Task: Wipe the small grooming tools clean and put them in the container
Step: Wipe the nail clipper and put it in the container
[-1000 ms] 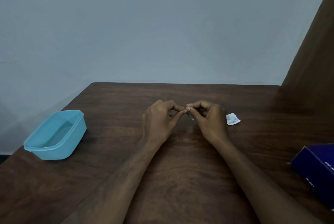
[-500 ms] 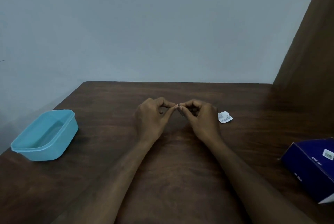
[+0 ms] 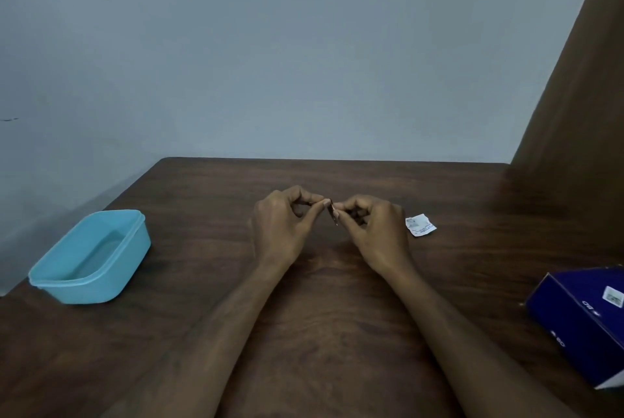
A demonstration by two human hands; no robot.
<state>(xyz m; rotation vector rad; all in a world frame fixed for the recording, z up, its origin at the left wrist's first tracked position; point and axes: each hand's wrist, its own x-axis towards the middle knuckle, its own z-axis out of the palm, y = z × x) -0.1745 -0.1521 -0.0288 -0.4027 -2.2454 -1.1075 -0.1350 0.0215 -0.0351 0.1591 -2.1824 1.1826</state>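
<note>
Left to right: open blue container (image 3: 89, 257), well apart from the hands; left hand (image 3: 282, 227) and right hand (image 3: 373, 232), fingertips pinching 1 small metal tool (image 3: 333, 215) between them above the table (image 3: 337, 316). Risk: so slight a pinch may let the tool slip and drop.

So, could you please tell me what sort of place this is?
Probably a plain room at home or in an office: a dark wooden table against a bare grey wall, with a blue plastic container on it.
</note>
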